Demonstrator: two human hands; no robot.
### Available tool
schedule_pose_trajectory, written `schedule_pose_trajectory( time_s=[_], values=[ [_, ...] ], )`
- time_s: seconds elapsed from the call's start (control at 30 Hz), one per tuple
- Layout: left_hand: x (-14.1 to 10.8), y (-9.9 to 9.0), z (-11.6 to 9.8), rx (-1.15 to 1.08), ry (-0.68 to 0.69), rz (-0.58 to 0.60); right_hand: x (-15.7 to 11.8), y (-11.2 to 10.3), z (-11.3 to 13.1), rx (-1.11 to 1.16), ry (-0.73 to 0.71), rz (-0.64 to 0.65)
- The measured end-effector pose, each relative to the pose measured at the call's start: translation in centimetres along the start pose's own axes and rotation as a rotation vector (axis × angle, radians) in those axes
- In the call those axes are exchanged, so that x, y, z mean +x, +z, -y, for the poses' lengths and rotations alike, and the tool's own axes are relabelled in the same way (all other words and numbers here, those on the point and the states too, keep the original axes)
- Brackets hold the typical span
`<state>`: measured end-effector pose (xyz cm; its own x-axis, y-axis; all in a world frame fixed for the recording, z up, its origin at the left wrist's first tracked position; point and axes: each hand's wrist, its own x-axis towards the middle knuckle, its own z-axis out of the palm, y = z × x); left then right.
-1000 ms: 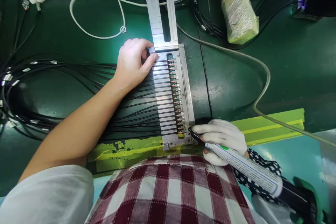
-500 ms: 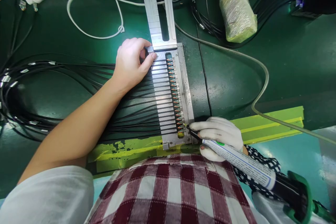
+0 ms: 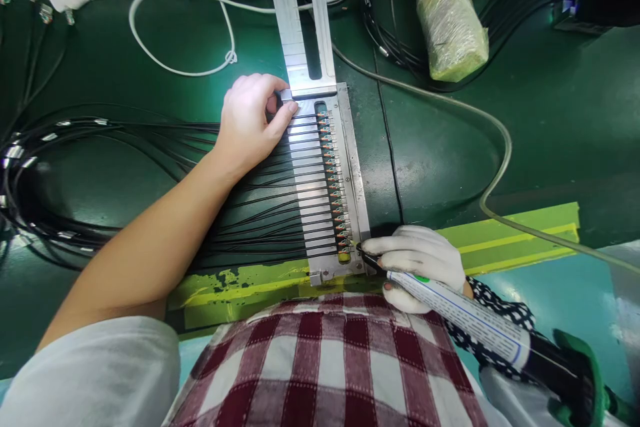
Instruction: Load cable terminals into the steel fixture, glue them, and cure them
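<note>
A metal fixture (image 3: 357, 173) lies flat before me, holding a column of small cable connectors (image 3: 330, 163) in its slot. Thin black cables (image 3: 270, 203) run from them to the left. My bare left hand (image 3: 253, 113) pinches the fixture's top left corner between thumb and fingers. In my gloved right hand (image 3: 425, 257) is a dispensing syringe (image 3: 460, 313) with a white label, black ends and a green flange. Its dark tip is beside the fixture's lower right edge, near the lowest connectors; whether it touches cannot be made out.
A slotted metal bar (image 3: 287, 20) extends from the fixture's top. A film-wrapped block (image 3: 457, 40) and a pale tube (image 3: 500, 180) lie to the right. Coiled black cables (image 3: 20, 180) sit left. Yellow-green tape (image 3: 520, 237) lines the table's front edge.
My right hand and the syringe have shifted slightly right and down, drawing the tip a little away from the connectors. My left hand stays in place on the fixture.
</note>
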<state>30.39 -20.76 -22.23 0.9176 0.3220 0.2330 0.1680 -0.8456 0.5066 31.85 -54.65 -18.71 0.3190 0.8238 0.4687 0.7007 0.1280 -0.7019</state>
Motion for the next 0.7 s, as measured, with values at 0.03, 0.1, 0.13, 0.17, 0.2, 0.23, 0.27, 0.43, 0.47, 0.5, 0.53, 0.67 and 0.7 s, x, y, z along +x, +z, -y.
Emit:
schedule_pose_trajectory(
  time_s=[0.03, 0.1, 0.13, 0.17, 0.2, 0.23, 0.27, 0.43, 0.47, 0.5, 0.53, 0.67, 0.7],
  values=[
    [0.01, -0.01, -0.03, 0.002, 0.001, -0.002, 0.00, 0.00, 0.01, 0.001, 0.000, -0.001],
    [0.03, -0.03, -0.09, 0.012, -0.003, 0.000, 0.02, 0.01, 0.01, 0.001, 0.000, -0.002],
    [0.04, -0.04, -0.12, 0.018, -0.007, 0.006, 0.04, 0.02, 0.01, 0.000, 0.000, -0.003],
    [0.04, -0.07, -0.14, 0.023, -0.012, 0.014, 0.06, 0.04, 0.00, -0.001, 0.000, -0.002],
    [0.03, -0.09, -0.16, 0.025, -0.015, 0.022, 0.08, 0.05, -0.01, -0.001, 0.001, -0.001],
    [0.01, -0.12, -0.17, 0.025, -0.016, 0.029, 0.11, 0.07, -0.03, -0.001, 0.000, -0.002],
    [0.00, -0.15, -0.19, 0.022, -0.016, 0.032, 0.12, 0.10, -0.05, -0.001, 0.002, -0.004],
    [-0.06, -0.29, -0.31, 0.002, -0.036, 0.032, 0.13, 0.16, -0.14, -0.009, 0.013, -0.007],
    [-0.05, -0.30, -0.33, -0.005, -0.043, 0.038, 0.12, 0.17, -0.15, -0.010, 0.015, -0.006],
    [-0.04, -0.31, -0.35, -0.014, -0.047, 0.044, 0.12, 0.17, -0.16, -0.010, 0.018, -0.006],
    [-0.02, -0.31, -0.35, -0.021, -0.049, 0.048, 0.12, 0.17, -0.17, -0.010, 0.022, -0.007],
    [0.04, -0.23, -0.33, -0.032, -0.054, 0.046, 0.22, 0.08, -0.17, -0.013, 0.025, -0.018],
    [0.05, -0.20, -0.32, -0.034, -0.056, 0.046, 0.23, 0.02, -0.14, -0.013, 0.019, -0.022]
  ],
)
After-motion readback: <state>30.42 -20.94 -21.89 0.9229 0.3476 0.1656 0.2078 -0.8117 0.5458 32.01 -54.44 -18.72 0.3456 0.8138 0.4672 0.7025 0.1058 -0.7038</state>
